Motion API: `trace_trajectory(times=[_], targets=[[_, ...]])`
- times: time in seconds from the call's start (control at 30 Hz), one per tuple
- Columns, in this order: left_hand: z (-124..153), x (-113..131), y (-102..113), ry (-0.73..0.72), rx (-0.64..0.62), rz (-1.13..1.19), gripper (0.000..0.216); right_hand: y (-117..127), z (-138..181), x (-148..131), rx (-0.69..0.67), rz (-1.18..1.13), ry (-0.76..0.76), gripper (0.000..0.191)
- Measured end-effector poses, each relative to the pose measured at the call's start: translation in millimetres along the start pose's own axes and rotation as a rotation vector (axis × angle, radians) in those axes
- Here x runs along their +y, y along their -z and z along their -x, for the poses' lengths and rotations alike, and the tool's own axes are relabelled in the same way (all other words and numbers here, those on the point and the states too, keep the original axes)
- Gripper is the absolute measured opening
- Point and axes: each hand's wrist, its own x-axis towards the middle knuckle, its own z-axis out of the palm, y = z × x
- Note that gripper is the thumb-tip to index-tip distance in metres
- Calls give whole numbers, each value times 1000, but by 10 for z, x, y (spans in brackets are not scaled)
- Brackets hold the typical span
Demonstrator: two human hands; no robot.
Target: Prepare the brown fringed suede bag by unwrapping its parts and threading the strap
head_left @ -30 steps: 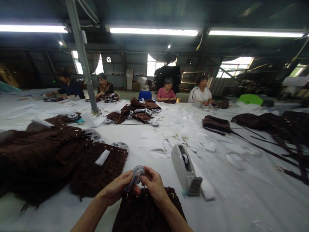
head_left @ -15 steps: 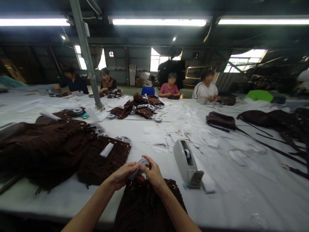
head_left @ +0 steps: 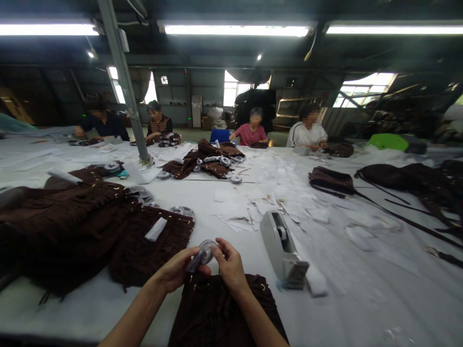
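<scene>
Garment workshop: fabric-strewn table (head_left: 202,193), co-workers (head_left: 307,127)

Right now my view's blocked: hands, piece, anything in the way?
Left hand, right hand both grip clear roll. Brown garment beneath. Tape dispenser at right, apart.

**Hands shifting grip on the clear roll**

The left hand (head_left: 176,271) and right hand (head_left: 228,264) are sitting slightly lower in view than half a second ago, nearer the dark garment (head_left: 217,313). The clear roll (head_left: 203,251) is showing more between the fingers; half a second ago it was mostly covered and looked squashed. The right fingers are arching over its top edge. The whole view is drifting a little, and the tape dispenser (head_left: 284,250) is landing lower.
</scene>
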Motion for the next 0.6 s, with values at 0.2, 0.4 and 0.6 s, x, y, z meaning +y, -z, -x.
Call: trace_trajectory(times=[0.2,0.4,0.6], targets=[[-125,-59,158,85,86,185,32,145,116,126,89,286,-17,41],[-246,-123,248,24,29,144,33,86,112,138,10,380,-35,34],[-359,-140,293,3,-112,93,32,74,54,186,5,332,-79,39]])
